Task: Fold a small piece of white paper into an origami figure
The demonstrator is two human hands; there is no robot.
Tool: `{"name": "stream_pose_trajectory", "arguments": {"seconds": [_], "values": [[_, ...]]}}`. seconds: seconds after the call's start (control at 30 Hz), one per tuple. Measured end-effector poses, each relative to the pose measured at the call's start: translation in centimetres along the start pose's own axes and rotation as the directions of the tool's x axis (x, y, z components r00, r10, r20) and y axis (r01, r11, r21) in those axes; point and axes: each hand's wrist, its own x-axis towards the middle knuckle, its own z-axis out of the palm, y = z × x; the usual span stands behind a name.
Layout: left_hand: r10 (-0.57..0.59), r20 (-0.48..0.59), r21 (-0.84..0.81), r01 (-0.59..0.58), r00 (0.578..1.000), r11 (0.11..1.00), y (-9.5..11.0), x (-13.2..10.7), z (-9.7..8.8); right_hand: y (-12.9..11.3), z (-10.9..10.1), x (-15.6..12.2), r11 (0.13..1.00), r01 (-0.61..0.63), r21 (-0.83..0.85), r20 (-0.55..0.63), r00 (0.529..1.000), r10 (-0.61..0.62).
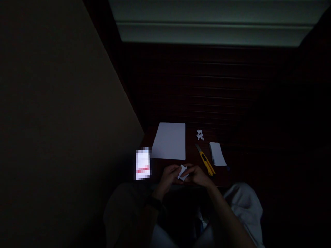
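Observation:
The scene is very dark. My left hand (169, 175) and my right hand (198, 175) meet at the near edge of a small dark wooden table (232, 172). Both have their fingers closed on a small folded piece of white paper (182, 172) held between them. A full white sheet of paper (170, 141) lies flat just beyond my hands. To the right of my right hand lies a yellow utility knife (206, 161), pointing away from me.
A lit phone screen (142, 164) glows at the table's left edge. A torn white paper strip (217, 154) lies right of the knife, small white paper scraps (199, 134) behind it. A pale wall (51, 120) rises on the left. Dark slatted panelling stands behind.

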Motion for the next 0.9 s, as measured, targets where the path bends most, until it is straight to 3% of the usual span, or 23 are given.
{"name": "stream_pose_trajectory", "arguments": {"seconds": [0.23, 0.43, 0.9], "values": [[0.041, -0.047, 0.003, -0.041, 0.998, 0.999, -0.2, 0.1, 0.1, 0.5, 0.0, 0.3, 1.0, -0.003, 0.031, -0.004, 1.0, 0.003], [0.064, -0.06, 0.023, -0.063, 0.996, 0.998, -0.1, 0.0, 0.3, 0.7, 0.1, 0.1, 0.996, -0.057, -0.063, -0.069, 0.996, 0.053], [0.039, -0.08, -0.05, -0.043, 0.996, 0.998, 0.1, -0.2, 0.5, 1.2, -0.3, 0.2, 0.986, -0.077, 0.151, -0.122, 0.988, 0.096]]}}
